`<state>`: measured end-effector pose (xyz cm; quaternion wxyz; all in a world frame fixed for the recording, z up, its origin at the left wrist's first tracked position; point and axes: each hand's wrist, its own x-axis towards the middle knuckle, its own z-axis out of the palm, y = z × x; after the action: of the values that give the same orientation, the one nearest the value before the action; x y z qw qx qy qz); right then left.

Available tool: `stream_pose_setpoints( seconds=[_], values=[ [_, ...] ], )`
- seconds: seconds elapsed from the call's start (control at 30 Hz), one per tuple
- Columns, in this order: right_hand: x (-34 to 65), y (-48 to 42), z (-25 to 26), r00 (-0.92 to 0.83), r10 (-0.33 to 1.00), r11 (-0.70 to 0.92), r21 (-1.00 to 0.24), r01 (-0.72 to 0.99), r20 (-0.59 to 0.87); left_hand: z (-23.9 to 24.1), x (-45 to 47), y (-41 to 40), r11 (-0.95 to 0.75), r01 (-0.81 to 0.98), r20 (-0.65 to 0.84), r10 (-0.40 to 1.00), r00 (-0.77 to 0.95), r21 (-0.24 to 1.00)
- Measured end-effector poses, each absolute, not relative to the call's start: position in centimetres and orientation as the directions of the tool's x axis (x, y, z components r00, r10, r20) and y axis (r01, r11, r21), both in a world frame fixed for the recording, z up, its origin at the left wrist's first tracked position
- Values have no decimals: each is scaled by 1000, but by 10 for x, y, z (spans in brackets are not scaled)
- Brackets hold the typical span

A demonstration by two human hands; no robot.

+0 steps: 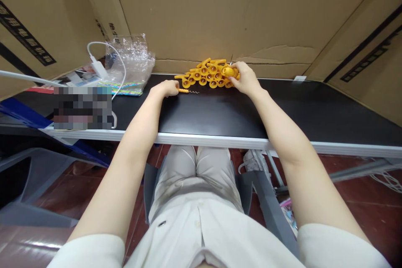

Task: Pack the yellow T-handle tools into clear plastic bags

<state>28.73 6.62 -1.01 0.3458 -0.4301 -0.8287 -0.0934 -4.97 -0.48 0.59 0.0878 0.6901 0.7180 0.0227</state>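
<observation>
My left hand (168,88) is closed around a thin yellow ridged rod (183,90), just above the black tabletop. A fine spiral wire (194,92) trails from the rod's right end. My right hand (246,78) grips a yellow cone-ended piece (230,72) between thumb and fingers, at the right end of a pile. A thin dark point sticks up beside these fingers; I cannot tell what it belongs to. The pile of yellow cone-ended pieces (202,76) lies between my hands, several stacked together with round open ends facing me and narrow stems pointing back and left.
Cardboard walls (201,12) enclose the back and sides of the black table (210,113). At left lie a clear plastic bag (130,65), a white cable with a plug (99,69) and a blurred-out object (82,108). The table's pale front edge (207,139) runs above my lap.
</observation>
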Motion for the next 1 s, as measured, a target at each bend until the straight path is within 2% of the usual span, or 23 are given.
stream_pose_setpoints(
  seconds=[0.07, 0.17, 0.27, 0.4, 0.73, 1.0],
  values=[
    [285, 64, -10, -414, 659, 614, -132, 778, 628, 6, -52, -5, 47, 982, -41, 998, -40, 183],
    [282, 60, -10, -454, 656, 637, -121, 761, 603, 3, -53, -3, 19, 974, 116, 992, -46, 227],
    [278, 57, -10, -486, 638, 669, -118, 734, 598, 2, -49, -3, -54, 956, 256, 966, -23, 289],
    [271, 54, -9, -512, 614, 700, -114, 705, 601, 1, -42, -3, -175, 920, 358, 933, 41, 350],
    [255, 41, -5, -518, 582, 711, -83, 699, 627, -5, -38, 2, -286, 882, 423, 899, 111, 376],
    [251, 30, 4, -447, 623, 666, -136, 733, 642, 8, -20, -19, -190, 911, 423, 906, 20, 366]
  ],
)
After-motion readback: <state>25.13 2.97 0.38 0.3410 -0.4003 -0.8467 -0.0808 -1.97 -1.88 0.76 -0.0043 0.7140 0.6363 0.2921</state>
